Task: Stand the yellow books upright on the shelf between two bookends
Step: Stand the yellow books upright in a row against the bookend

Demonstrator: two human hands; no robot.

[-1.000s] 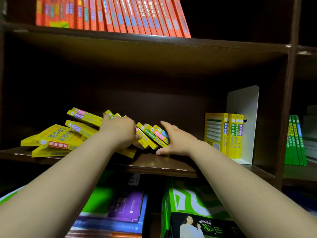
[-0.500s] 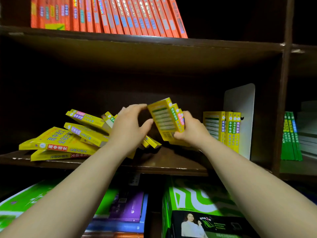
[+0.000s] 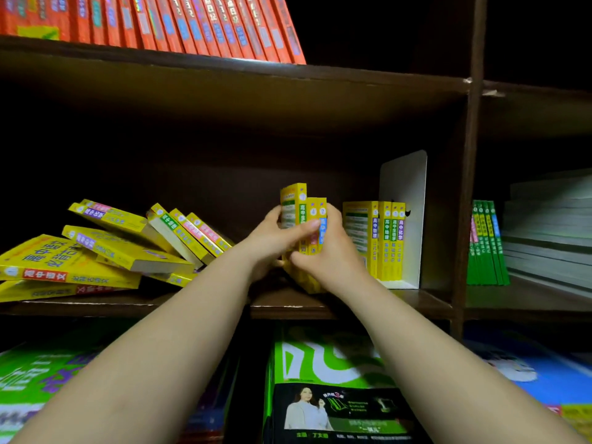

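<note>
Three yellow books [image 3: 302,206] stand upright as a small stack in the middle of the shelf [image 3: 352,304], gripped from both sides. My left hand [image 3: 272,240] holds their left face with the thumb across the spines; my right hand [image 3: 330,251] wraps their right side. Just right of them three more yellow books [image 3: 374,238] stand against a white bookend [image 3: 405,200]. At the left lies a tumbled pile of yellow books [image 3: 105,248], some flat, some leaning. Only one bookend is visible.
A dark vertical divider [image 3: 464,203] closes the shelf bay on the right; green books [image 3: 487,243] stand beyond it. Orange books [image 3: 179,24] lean on the shelf above. Green and blue books [image 3: 333,379] lie on the level below.
The stack I took from the pile was tilted in the air half a second ago; now it is upright, farther right and lower, close to the standing books.
</note>
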